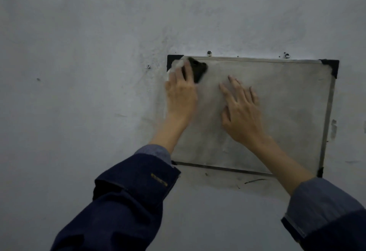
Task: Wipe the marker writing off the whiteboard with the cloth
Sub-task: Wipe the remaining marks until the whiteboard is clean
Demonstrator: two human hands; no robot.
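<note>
backdrop: grey plaster wall (79, 72), scuffed and smudged, one small screw (148, 66) left of the board.
item: dark blue sleeve (126, 197), lower left, belonging to the left arm.
item: left hand (181, 94), fingers straight, pressing a dark cloth (196, 70) flat against the board; blurred, so the grip is hard to read closely.
item: cloth, at the board's top left corner, just beside the black corner cap (172, 60).
item: whiteboard (277, 102), wall-hung, long axis running left to right, surface grey and smeared; no legible marker writing visible.
item: right hand (242, 112), fingers spread, palm flat on the board near its middle, bracing it, holding nothing.
item: two mounting hooks (209, 53) above the top edge.
relation: the unwiped span lies right of and below the cloth; the left hand does the wiping, and the right hand lies in that path, so it would likely need to shift.
</note>
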